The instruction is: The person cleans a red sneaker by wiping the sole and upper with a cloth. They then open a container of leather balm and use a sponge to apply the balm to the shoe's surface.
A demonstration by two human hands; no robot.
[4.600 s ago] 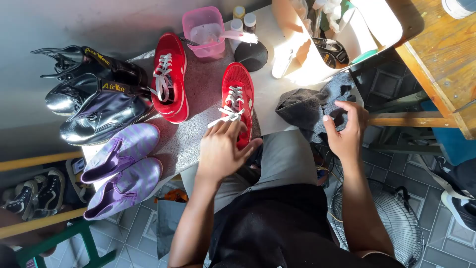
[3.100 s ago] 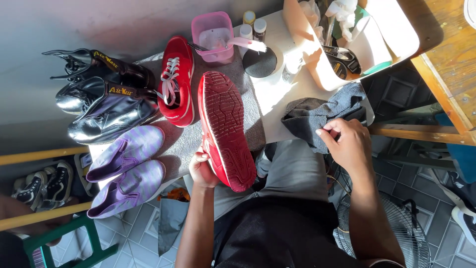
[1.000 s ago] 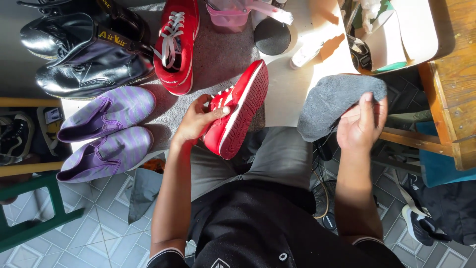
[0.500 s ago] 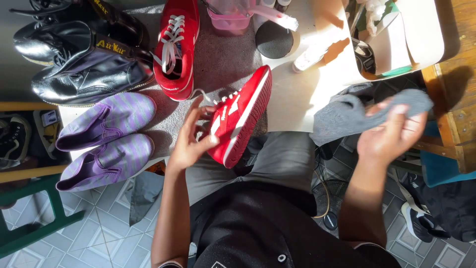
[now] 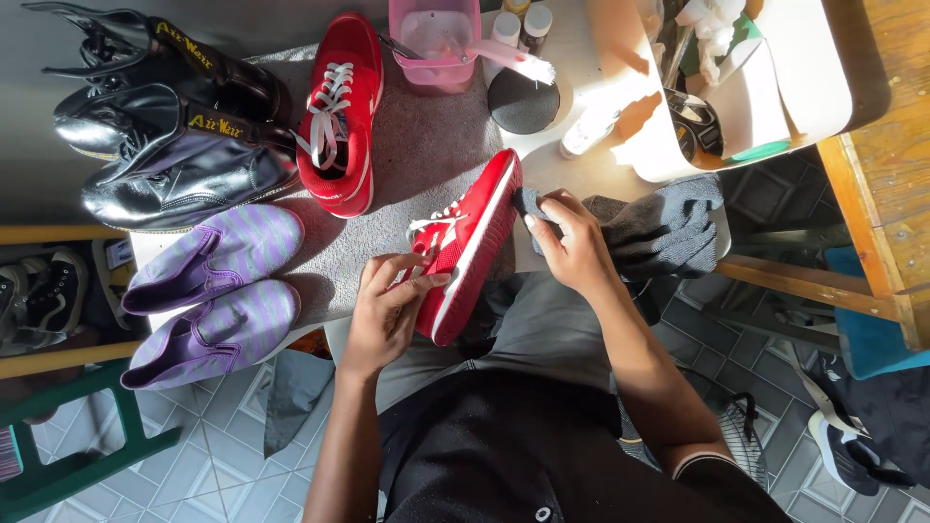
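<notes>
My left hand (image 5: 386, 312) holds a red sneaker (image 5: 468, 239) on its side over my lap, fingers laid across its laced upper. My right hand (image 5: 573, 242) grips a grey cloth (image 5: 668, 226) and presses a corner of it against the sneaker's white sole edge near the toe. The matching red sneaker (image 5: 339, 108) lies on the grey mat (image 5: 431, 145) ahead, laces up.
A pair of purple striped slip-ons (image 5: 208, 295) and black leather boots (image 5: 165, 136) line the left. A pink tub (image 5: 436, 44) with a brush, a round black tin (image 5: 523, 100), small bottles and a white tray (image 5: 775, 87) sit at the back. A wooden table edge (image 5: 882, 174) is at right.
My right hand has brought the grey cloth leftward from the open air at right onto the sneaker's sole edge. The left hand keeps the sneaker steady on its side.
</notes>
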